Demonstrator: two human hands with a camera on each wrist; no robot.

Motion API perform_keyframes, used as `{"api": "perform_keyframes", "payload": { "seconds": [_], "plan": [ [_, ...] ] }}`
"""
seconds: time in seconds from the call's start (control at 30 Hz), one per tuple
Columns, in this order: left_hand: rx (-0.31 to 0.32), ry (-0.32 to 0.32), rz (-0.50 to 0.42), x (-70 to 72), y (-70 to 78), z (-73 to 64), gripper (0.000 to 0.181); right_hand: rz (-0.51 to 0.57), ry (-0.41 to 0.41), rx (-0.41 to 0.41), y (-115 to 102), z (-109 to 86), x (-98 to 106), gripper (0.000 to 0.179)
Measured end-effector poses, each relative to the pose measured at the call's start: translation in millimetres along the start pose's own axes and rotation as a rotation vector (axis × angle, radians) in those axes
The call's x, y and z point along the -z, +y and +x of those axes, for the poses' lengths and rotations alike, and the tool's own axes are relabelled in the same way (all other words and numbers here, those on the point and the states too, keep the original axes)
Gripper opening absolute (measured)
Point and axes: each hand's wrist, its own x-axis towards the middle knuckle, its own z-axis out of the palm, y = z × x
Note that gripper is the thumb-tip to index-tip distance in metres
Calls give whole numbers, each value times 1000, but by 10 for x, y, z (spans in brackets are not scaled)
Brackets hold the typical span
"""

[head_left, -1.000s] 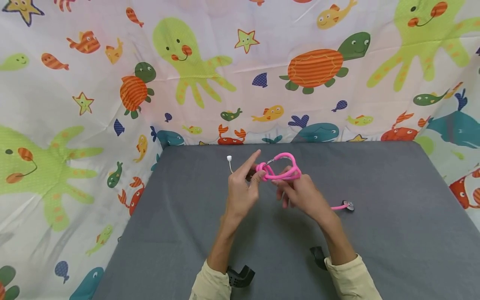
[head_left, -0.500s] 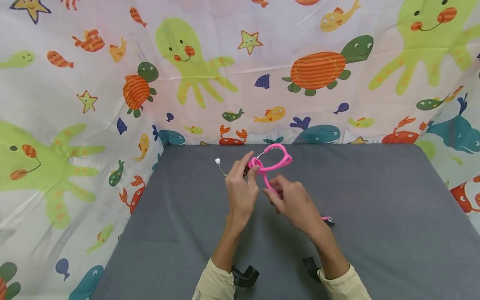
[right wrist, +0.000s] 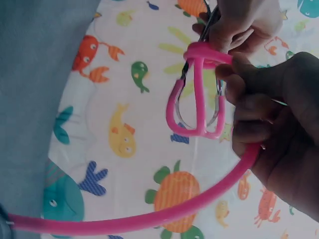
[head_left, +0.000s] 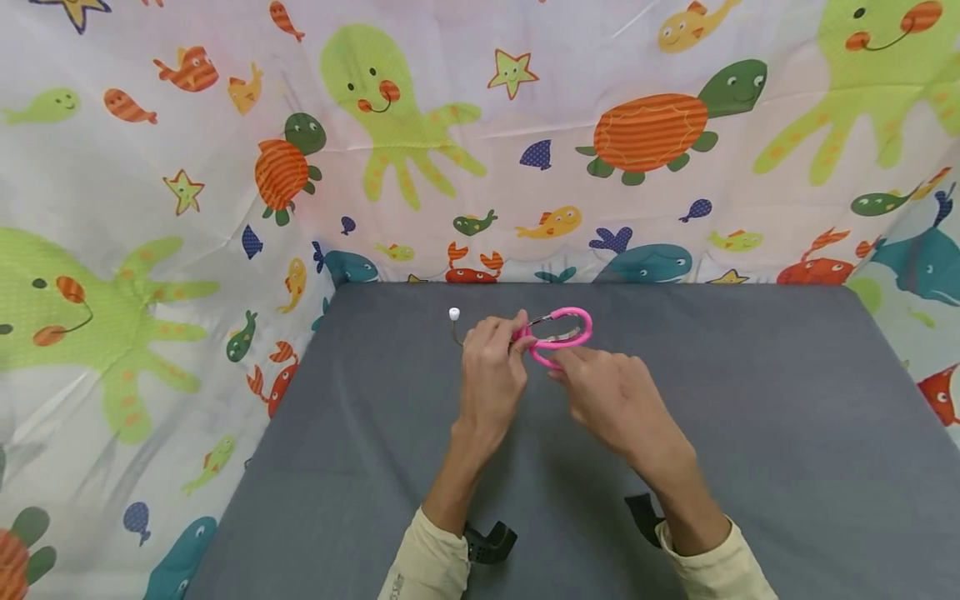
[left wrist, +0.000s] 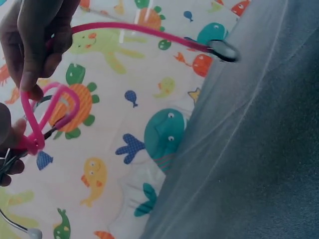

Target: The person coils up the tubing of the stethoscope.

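Note:
A pink stethoscope (head_left: pixel 573 312) is held up above the table, its tubing wound round its metal ear tubes. My left hand (head_left: pixel 491 367) pinches the wound part where the tubing crosses those tubes. In the right wrist view, the pink tubing (right wrist: pixel 201 94) doubles back into a loop below the wrap. My right hand (head_left: pixel 618 396) grips the tubing just right of the wrap. From this hand the free length runs out to the round chest piece (left wrist: pixel 223 51), which the head view hides. A white ear tip (head_left: pixel 454 314) sticks out left of my left hand.
A grey cloth covers the table (head_left: pixel 360 467). Behind it and along the sides hangs a white curtain (head_left: pixel 420 242) printed with sea animals. A black wrist mount (head_left: pixel 491 543) sits at my left wrist, another (head_left: pixel 643 518) at the right.
My right hand let go of the loop's right side, drew a strand down, then moved slightly up and right with it. My left fingers have drawn in over the wrap. The chest piece left the head view.

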Motion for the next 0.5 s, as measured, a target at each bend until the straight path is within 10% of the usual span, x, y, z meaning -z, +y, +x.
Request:
{"api": "perform_keyframes", "payload": {
  "seconds": [0.23, 0.5],
  "plan": [
    [-41, -66, -45, 71, 110, 10, 23, -31, 228, 94, 161, 112, 61, 21],
    [16, -167, -158, 85, 106, 14, 23, 59, 263, 94, 327, 164, 37, 22]
  ]
}}
